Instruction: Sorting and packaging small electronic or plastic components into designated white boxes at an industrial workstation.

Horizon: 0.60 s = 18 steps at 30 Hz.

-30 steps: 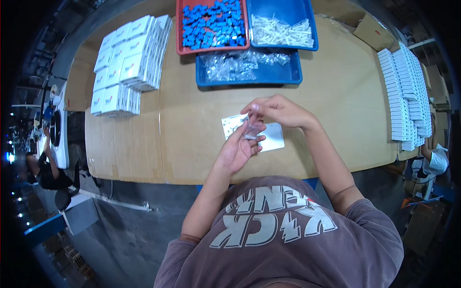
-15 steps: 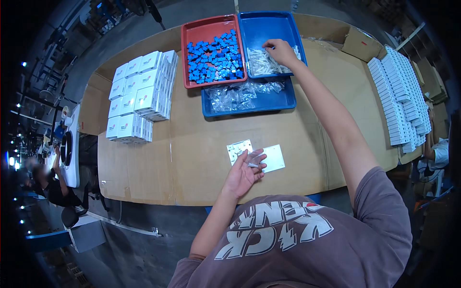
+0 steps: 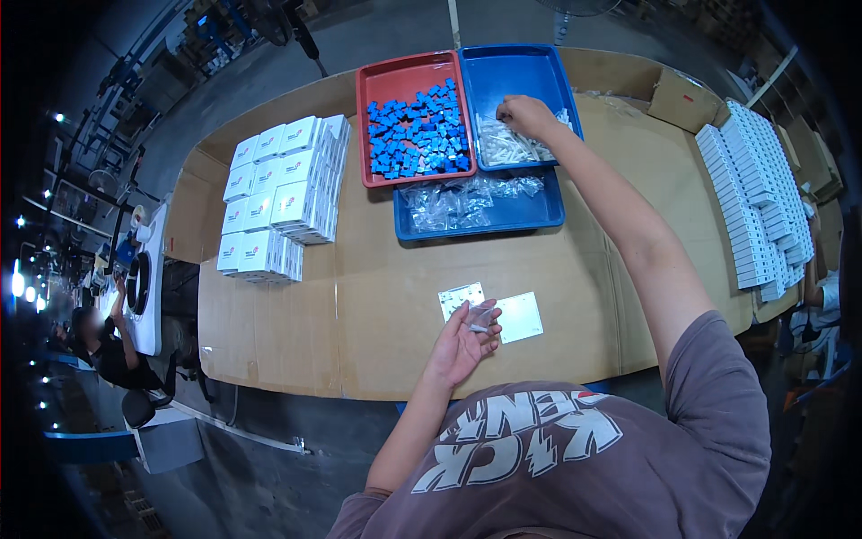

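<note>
My left hand [image 3: 460,353], palm up with its fingers curled, holds a small clear plastic bag [image 3: 483,317] with a bit of something white in it. Under and beside that hand lie two flat white pieces: a square plate with small parts or markings [image 3: 456,296] on the left and a plain white square [image 3: 521,318] on the right. My right hand [image 3: 530,118] reaches over the upper blue tray [image 3: 508,67], at its heap of slim white pieces [image 3: 505,145]. Its fingertips are pinched together; what they hold, if anything, is too small to make out.
Left of the upper blue tray stands a red tray [image 3: 409,76] of small blue parts [image 3: 417,135]. A lower blue tray [image 3: 485,232] holds clear plastic bags [image 3: 449,202]. White boxes [image 3: 269,198] are stacked at left, more white boxes [image 3: 754,198] at right. A person [image 3: 112,350] sits far left.
The whole view has shifted, so things sit lower and slightly further right. My right hand stays over the white pieces, and my left hand keeps the plastic bag.
</note>
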### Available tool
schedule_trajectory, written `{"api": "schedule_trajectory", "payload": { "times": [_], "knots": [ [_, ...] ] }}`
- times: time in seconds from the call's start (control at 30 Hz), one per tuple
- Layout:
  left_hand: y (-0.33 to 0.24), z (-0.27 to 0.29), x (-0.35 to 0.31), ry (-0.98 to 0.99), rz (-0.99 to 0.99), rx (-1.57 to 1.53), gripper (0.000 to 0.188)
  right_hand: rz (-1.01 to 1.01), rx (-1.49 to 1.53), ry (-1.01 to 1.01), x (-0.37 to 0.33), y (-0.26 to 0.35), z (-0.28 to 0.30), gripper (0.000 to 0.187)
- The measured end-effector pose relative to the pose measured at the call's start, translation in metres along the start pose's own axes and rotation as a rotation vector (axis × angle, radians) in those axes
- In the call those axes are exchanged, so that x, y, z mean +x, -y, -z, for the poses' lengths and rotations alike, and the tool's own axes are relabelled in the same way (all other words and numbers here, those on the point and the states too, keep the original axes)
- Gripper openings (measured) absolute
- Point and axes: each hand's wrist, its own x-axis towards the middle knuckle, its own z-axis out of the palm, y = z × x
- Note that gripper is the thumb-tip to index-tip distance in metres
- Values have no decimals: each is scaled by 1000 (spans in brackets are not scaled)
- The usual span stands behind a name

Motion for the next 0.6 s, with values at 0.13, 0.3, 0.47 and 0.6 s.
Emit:
{"api": "schedule_trajectory", "payload": {
  "times": [0.13,0.3,0.47,0.6],
  "knots": [
    [-1,-7,3,-22,19,13,54,-24,78,-58,-8,0,4,11],
    [-2,-9,4,-39,5,23,53,-53,190,-120,-20,-6,8,15],
    [0,-8,5,-30,1,21,53,-290,957,-329,-37,19,25,16],
    [4,-3,1,-40,7,-18,52,-316,1780,-284,-74,67,59,15]
  ]
}}
